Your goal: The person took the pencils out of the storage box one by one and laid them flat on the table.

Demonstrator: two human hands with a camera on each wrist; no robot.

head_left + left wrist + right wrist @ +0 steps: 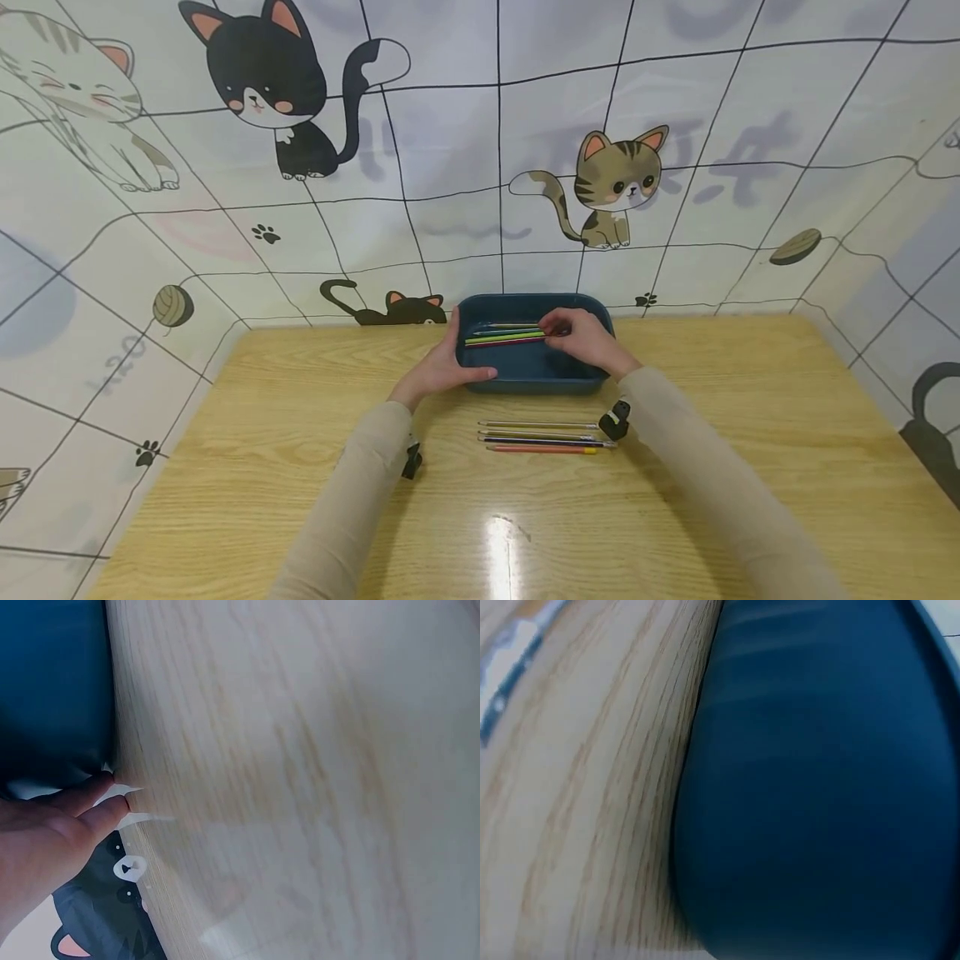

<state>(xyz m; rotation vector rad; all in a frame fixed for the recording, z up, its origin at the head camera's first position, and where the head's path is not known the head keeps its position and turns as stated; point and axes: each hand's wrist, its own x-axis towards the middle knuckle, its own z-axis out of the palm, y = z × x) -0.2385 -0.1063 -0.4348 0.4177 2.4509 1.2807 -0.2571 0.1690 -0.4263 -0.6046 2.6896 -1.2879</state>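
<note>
We find a blue bin (532,387) standing on the wood-grain table (247,467), its far side close to a wall covering (457,167) printed with cartoon cats and a grid. Inside, several pencils lie lengthwise toward the far side, among them a lime-green pencil (504,337) and a dark-red one just beside it. The right hand (581,337) reaches into the bin over its right end; we note its thumb and fingertips drawn together at the right ends of these pencils, pinching the lime-green pencil, though we cannot tell how many others are gripped. The left hand (442,363) is spread at the bin's left end, thumb laid over the near rim and fingers straight against the outer wall; the left wrist view confirms fingertips at the bin's side. In front of the bin we record a row of pencils (536,450) on the table, roughly parallel, the nearest one salmon with a yellow end. Black wrist devices (617,421) show at both cuffs, the right one beside the row's right ends.
</note>
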